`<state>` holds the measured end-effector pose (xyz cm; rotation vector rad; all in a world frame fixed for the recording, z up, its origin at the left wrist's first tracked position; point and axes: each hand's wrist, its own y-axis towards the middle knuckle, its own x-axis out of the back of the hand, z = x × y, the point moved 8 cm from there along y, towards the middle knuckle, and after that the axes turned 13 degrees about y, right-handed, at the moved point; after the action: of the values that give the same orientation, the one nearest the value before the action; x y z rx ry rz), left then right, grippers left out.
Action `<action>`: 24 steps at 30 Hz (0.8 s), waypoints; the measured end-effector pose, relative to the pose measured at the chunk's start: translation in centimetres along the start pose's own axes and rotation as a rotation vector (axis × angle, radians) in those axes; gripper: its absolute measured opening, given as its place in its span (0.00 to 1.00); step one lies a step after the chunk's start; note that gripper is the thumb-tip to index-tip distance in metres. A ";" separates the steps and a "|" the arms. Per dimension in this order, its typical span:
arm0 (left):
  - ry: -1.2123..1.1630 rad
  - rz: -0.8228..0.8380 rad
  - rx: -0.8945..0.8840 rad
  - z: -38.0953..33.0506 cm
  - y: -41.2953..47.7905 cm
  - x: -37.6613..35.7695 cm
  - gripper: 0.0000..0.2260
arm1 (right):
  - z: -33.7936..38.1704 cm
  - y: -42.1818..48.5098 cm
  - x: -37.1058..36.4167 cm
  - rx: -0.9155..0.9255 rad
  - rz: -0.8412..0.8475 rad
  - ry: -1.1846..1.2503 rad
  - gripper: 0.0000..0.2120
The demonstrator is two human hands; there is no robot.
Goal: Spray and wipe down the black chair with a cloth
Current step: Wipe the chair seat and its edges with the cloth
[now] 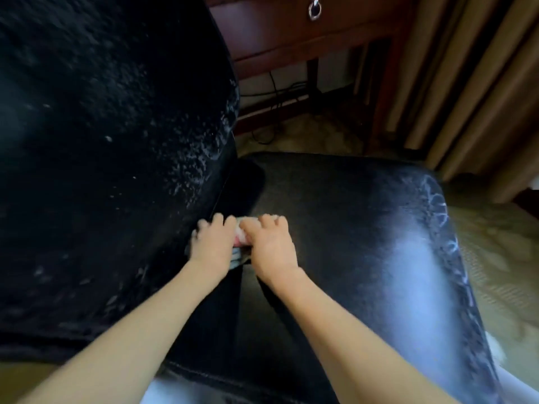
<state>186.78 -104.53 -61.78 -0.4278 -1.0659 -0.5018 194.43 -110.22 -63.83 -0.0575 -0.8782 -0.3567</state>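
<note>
The black chair fills the view: its backrest [102, 141] stands at the left, speckled with white flecks, and its seat [364, 228] spreads to the right with worn, cracked leather along the right edge. My left hand [211, 243] and my right hand [269, 243] lie side by side at the crease between backrest and seat, fingers curled down. Between and under them a small pale cloth [240, 240] shows only as a pinkish-white scrap; both hands hold it against the chair. No spray bottle is in sight.
A dark wooden desk [291, 36] with a ring-pull drawer stands behind the chair, with black cables [274, 94] on the floor beneath it. Beige curtains [472, 83] hang at the right. Patterned carpet [495, 258] lies beside the seat.
</note>
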 end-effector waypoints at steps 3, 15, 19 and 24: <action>-0.045 -0.035 0.038 1.6 -7.7 -1.6 0.15 | 3.4 -6.6 -1.4 -0.011 0.068 0.054 0.21; -0.106 0.031 0.007 0.9 -25.7 -3.1 0.31 | 8.2 -22.4 -3.3 0.043 0.154 0.101 0.20; -0.201 0.000 -0.013 -0.3 -26.0 0.2 0.31 | 7.1 -22.7 -0.1 0.020 0.105 0.105 0.20; -0.208 -0.120 -0.144 -6.7 -23.5 6.3 0.31 | 1.8 -24.0 8.2 -0.039 -0.058 0.083 0.20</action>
<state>180.33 -128.44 -56.82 -0.5536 -1.2656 -0.6540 189.99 -134.74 -58.74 -0.0526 -0.7917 -0.4278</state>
